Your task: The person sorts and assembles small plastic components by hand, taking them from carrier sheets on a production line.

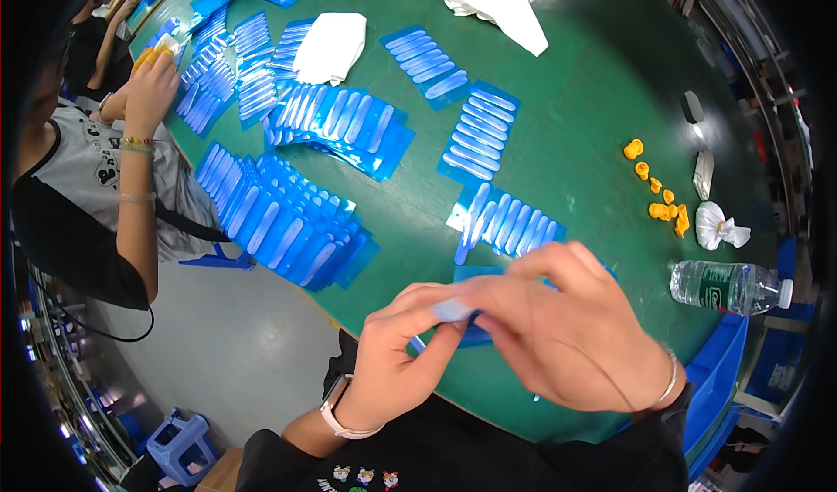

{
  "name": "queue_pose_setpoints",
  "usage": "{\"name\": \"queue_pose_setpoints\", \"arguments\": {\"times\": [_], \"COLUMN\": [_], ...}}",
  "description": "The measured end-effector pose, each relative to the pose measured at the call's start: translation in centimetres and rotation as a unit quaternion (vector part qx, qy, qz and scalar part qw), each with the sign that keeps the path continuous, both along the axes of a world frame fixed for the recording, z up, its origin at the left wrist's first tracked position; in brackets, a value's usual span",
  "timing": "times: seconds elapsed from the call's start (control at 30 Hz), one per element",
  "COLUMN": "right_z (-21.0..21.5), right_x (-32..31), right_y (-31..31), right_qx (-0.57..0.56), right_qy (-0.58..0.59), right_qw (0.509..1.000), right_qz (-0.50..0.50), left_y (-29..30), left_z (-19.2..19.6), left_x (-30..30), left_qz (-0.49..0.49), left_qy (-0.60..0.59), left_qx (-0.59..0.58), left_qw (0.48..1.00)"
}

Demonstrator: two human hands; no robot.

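Close together over the table's near edge, my two hands meet fingertip to fingertip. My left hand (pixel 405 339) is closed, pinching a small pale translucent strip (pixel 451 310) between thumb and fingers. My right hand (pixel 580 339) has its fingers closed beside the strip, slightly blurred; what lies in its pinch is hidden. Beneath both hands a blue sheet (pixel 478 335) shows in part. Just beyond them lies another blue sheet with clear oblong strips (pixel 520 223), one strip sitting slanted across its left end.
On the green table (pixel 593 82), stacks of blue strip sheets (pixel 288 222) lie left. White cloths (pixel 501 11) lie farther back. Orange finger cots (pixel 660 210), a tied white bundle (pixel 719 226) and a water bottle (pixel 728 288) are at right. A co-worker (pixel 96 178) sits left, near a blue stool (pixel 183 444).
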State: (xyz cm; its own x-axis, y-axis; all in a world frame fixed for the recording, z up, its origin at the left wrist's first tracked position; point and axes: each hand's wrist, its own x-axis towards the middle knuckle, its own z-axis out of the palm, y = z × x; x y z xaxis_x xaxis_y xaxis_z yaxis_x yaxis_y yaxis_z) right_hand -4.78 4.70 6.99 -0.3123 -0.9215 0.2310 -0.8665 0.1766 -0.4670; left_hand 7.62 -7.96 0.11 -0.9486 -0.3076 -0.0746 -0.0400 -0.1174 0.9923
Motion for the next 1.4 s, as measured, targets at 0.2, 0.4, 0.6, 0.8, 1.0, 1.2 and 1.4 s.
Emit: {"name": "queue_pose_setpoints", "arguments": {"times": [0.2, 0.4, 0.6, 0.8, 1.0, 1.2, 1.4], "right_z": [1.8, -0.7, -1.8, -2.6, -4.5, -2.6, -3.3], "right_x": [-0.3, -1.3, 0.8, 2.1, 0.7, 0.6, -0.4], "right_y": [-0.3, 1.8, 3.3, 2.4, 3.0, 2.0, 1.8], "right_qx": [0.053, -0.192, -0.274, -0.27, -0.209, -0.099, -0.041], "right_qy": [0.024, -0.137, -0.354, -0.436, -0.305, -0.356, -0.185], "right_qw": [0.994, 0.971, 0.871, 0.835, 0.924, 0.92, 0.981], "right_qz": [0.091, 0.038, -0.204, -0.201, -0.098, -0.132, -0.041], "left_y": [-0.1, 0.0, 0.0, -0.3, -0.1, -0.7, -0.3], "left_z": [-0.4, 0.0, -0.7, -1.0, -0.3, -0.4, -0.5], "left_x": [0.3, 0.1, 0.2, -0.1, -0.7, -0.4, -0.4], "left_qz": [-0.067, -0.03, -0.02, -0.032, -0.012, 0.004, -0.028], "left_qy": [0.022, -0.012, -0.005, -0.018, -0.035, -0.045, -0.079], "left_qx": [-0.051, 0.018, 0.136, 0.221, 0.247, 0.254, 0.16], "left_qw": [0.996, 0.999, 0.991, 0.974, 0.968, 0.966, 0.984]}}
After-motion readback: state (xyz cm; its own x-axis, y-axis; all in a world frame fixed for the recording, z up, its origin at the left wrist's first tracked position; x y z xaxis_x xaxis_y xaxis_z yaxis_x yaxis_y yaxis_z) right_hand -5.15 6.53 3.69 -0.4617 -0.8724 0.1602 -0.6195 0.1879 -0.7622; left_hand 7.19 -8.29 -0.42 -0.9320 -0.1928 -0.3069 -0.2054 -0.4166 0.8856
